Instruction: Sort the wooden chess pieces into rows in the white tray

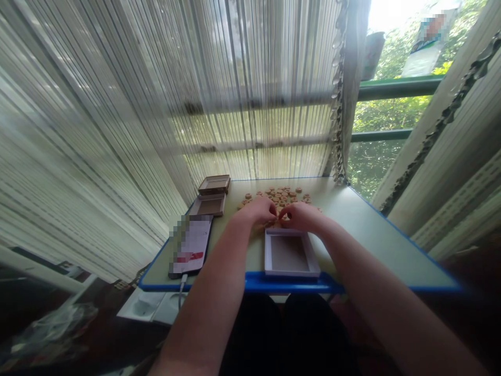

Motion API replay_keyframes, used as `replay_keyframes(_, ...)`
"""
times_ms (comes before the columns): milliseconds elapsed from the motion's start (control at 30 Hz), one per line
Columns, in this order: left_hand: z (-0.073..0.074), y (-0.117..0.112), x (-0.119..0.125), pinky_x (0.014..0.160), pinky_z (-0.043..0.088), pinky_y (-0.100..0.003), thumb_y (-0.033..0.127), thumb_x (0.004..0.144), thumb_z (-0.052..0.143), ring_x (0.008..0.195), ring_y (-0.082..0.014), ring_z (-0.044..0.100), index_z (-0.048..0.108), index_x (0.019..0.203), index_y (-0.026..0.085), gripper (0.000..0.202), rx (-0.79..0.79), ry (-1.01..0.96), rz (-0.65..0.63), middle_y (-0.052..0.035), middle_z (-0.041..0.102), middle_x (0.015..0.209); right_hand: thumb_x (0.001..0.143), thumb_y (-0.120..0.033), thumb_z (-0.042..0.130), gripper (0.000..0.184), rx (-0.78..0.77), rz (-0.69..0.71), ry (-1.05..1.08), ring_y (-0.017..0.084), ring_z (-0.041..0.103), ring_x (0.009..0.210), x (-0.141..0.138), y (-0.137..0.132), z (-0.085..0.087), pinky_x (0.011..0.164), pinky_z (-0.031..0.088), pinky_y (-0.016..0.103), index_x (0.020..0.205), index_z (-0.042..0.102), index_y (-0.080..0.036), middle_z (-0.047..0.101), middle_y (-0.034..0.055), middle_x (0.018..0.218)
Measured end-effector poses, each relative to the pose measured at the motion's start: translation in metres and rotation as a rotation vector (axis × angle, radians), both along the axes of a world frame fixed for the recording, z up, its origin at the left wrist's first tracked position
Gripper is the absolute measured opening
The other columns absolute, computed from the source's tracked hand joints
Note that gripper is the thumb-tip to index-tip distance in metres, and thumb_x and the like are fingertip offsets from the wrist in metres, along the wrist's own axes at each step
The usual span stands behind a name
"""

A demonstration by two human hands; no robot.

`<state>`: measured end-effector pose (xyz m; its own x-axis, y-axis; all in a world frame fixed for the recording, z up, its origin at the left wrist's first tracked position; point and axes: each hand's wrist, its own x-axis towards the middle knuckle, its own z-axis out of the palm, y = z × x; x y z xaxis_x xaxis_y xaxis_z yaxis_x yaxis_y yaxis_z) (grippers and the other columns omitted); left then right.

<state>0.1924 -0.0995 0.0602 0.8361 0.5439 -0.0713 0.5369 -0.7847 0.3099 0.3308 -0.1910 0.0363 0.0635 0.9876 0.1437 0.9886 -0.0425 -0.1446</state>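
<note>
Small round wooden game pieces lie scattered in a loose cluster on the table, their markings too small to read. At the near side of the cluster, my left hand has its fingers curled and pinched down on wooden pieces. Close beside it, my right hand is also closed, thumb and index finger pinching at the same spot. The fingertips of both hands nearly meet there and partly hide what they grip. Just in front of my hands sits an open, shallow white box with a grey-brown bottom.
The pale table has a blue edge. On its left lie a phone with a white cable, a shallow open box, and a brown box behind it. String curtains hang beyond the table.
</note>
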Motion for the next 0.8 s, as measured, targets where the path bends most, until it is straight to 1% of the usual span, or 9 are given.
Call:
replay_keyframes(100,0.0001,-0.0018,0.0012,0.061,0.041,-0.019,0.025,0.064,0.059,0.066,-0.0119,0.058,0.071,0.081,0.017,0.023,-0.003,0.009,-0.042,-0.0022,0.068,0.073,0.071,-0.041,0.056,0.025,0.009,0.005,0.003,0.015,0.058,0.066,0.0007,0.0012,-0.0006,0.054,0.037,0.023,0.091,0.07,-0.035,0.068,0.0004,0.077)
replay_keyframes(233,-0.0014,-0.0031,0.0032,0.062,0.041,-0.02,0.02,0.065,0.056,0.066,-0.0124,0.058,0.071,0.082,0.017,0.023,0.053,-0.007,-0.028,-0.0028,0.068,0.073,0.07,-0.04,0.057,0.025,0.011,-0.021,0.014,0.016,0.058,0.066,0.001,0.0024,-0.0017,0.052,0.036,0.023,0.089,0.071,-0.034,0.068,0.0008,0.076)
replay_keyframes(300,-0.0022,-0.0031,0.0043,0.062,0.041,-0.02,0.021,0.065,0.057,0.068,-0.0127,0.058,0.072,0.083,0.019,0.023,0.063,-0.021,-0.037,-0.0028,0.068,0.075,0.07,-0.04,0.057,0.025,0.009,-0.011,0.025,0.016,0.058,0.066,0.0014,0.0031,-0.0026,0.053,0.037,0.023,0.09,0.07,-0.034,0.068,0.0004,0.077)
replay_keyframes(433,-0.0047,-0.0013,0.0054,0.063,0.041,-0.02,0.023,0.066,0.058,0.069,-0.0132,0.059,0.072,0.083,0.018,0.022,0.064,-0.004,-0.043,-0.0031,0.069,0.075,0.069,-0.04,0.057,0.026,0.012,0.0,0.046,0.015,0.059,0.069,0.0021,0.0044,-0.0038,0.054,0.037,0.022,0.09,0.07,-0.034,0.069,-0.0009,0.082)
replay_keyframes(567,-0.008,0.0019,0.0054,0.062,0.042,-0.021,0.022,0.065,0.057,0.067,-0.0139,0.059,0.072,0.082,0.018,0.023,0.057,0.015,-0.039,-0.0035,0.068,0.073,0.07,-0.038,0.055,0.023,0.012,0.025,0.066,0.014,0.058,0.067,0.0019,0.0045,-0.0032,0.053,0.034,0.022,0.086,0.071,-0.031,0.068,-0.0011,0.077)
replay_keyframes(800,-0.0078,0.0029,0.0048,0.063,0.042,-0.02,0.021,0.065,0.057,0.067,-0.0122,0.058,0.071,0.084,0.018,0.024,0.032,0.005,-0.032,-0.0028,0.069,0.075,0.075,-0.036,0.052,0.025,-0.017,0.058,0.079,0.014,0.057,0.066,0.0018,0.0034,0.0006,0.054,0.033,0.021,0.09,0.07,-0.028,0.068,-0.0004,0.076)
